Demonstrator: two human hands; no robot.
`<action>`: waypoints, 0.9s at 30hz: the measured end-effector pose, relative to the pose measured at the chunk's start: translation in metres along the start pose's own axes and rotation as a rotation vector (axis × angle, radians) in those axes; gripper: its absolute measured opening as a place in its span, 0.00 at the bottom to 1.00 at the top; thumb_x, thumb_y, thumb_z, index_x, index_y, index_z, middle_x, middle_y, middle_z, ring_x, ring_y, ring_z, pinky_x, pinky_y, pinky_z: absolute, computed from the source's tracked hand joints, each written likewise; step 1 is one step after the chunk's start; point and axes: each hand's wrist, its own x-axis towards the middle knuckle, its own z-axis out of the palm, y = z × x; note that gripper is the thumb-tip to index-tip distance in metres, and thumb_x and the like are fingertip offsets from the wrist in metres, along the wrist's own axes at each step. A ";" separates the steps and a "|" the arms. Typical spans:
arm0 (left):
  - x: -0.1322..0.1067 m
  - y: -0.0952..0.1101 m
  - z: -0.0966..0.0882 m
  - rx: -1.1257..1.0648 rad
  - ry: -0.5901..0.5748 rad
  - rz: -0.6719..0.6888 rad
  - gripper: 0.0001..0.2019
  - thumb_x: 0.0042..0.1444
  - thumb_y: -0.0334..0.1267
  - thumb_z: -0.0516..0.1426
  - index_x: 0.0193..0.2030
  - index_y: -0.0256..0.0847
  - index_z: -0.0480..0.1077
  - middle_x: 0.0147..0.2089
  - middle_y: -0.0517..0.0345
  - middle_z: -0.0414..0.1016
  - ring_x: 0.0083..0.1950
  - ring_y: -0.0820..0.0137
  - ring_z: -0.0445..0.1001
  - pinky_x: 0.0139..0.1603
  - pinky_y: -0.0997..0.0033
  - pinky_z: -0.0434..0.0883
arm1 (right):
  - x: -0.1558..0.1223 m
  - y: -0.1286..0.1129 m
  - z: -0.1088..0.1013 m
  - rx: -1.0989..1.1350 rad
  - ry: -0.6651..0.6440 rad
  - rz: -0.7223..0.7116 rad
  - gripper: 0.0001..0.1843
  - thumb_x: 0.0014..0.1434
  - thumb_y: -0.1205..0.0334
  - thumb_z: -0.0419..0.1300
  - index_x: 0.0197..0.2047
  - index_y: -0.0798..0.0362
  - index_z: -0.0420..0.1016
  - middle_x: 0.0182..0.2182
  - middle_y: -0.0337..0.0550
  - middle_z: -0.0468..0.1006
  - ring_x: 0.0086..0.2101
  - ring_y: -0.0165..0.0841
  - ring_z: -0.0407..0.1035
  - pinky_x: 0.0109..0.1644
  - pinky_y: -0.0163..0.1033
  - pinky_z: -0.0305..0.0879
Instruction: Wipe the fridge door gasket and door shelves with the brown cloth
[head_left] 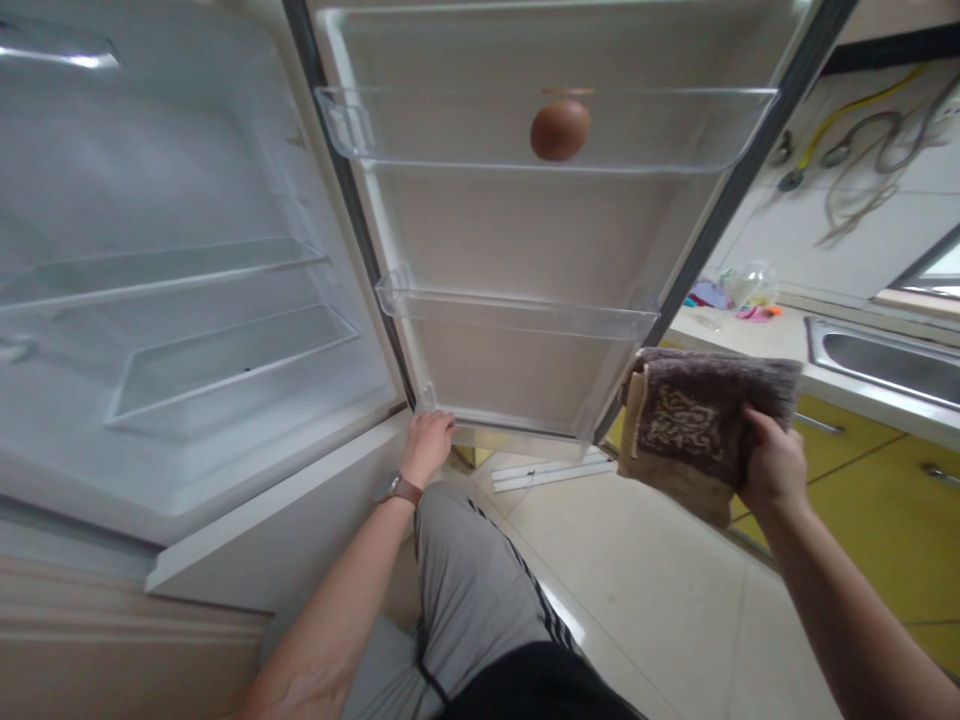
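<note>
Fridge (pixel 150 180) open on left, two shelves (pixel 236 355) inside. Door (pixel 540 230): clear upper rack (pixel 450 130) holds one brown egg (pixel 560 130); lower rack (pixel 517 312) mounted beneath. My right hand (pixel 776 460) clutches folded brown cloth (pixel 682 410) near door's free edge. My left hand (pixel 427 442) touches door's bottom corner, hinge side; I cannot tell whether it grips. Sink (pixel 900 362) set in counter (pixel 787 338), far right, above yellow drawers (pixel 851 455).

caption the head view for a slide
Right hand holds a folded brown cloth by the open fridge door; left hand near the door's bottom.
</note>
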 end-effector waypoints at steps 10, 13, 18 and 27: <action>0.000 0.002 0.004 0.026 0.022 0.011 0.08 0.68 0.35 0.55 0.39 0.43 0.75 0.43 0.49 0.80 0.52 0.54 0.74 0.57 0.54 0.62 | -0.063 0.124 0.056 -0.180 -0.205 0.023 0.27 0.48 0.44 0.65 0.45 0.55 0.80 0.42 0.48 0.82 0.47 0.46 0.72 0.55 0.47 0.68; -0.001 0.000 0.005 0.033 0.034 0.025 0.08 0.68 0.35 0.54 0.40 0.42 0.75 0.44 0.49 0.80 0.52 0.53 0.74 0.57 0.54 0.62 | -0.090 0.158 0.094 -0.061 -0.180 0.119 0.26 0.47 0.43 0.65 0.40 0.57 0.79 0.39 0.50 0.82 0.46 0.47 0.72 0.57 0.49 0.67; -0.002 -0.002 0.005 0.031 0.037 0.041 0.08 0.68 0.34 0.54 0.41 0.42 0.75 0.45 0.49 0.80 0.51 0.54 0.74 0.57 0.53 0.63 | -0.115 0.197 0.119 0.125 0.055 0.240 0.29 0.52 0.39 0.61 0.46 0.55 0.75 0.46 0.48 0.80 0.49 0.41 0.72 0.61 0.47 0.67; -0.005 -0.002 0.006 0.020 0.052 0.036 0.08 0.69 0.34 0.53 0.40 0.43 0.73 0.43 0.51 0.78 0.51 0.55 0.73 0.59 0.52 0.62 | -0.122 0.220 0.125 0.778 -0.123 0.813 0.17 0.65 0.53 0.51 0.50 0.50 0.76 0.42 0.40 0.84 0.44 0.34 0.78 0.60 0.45 0.72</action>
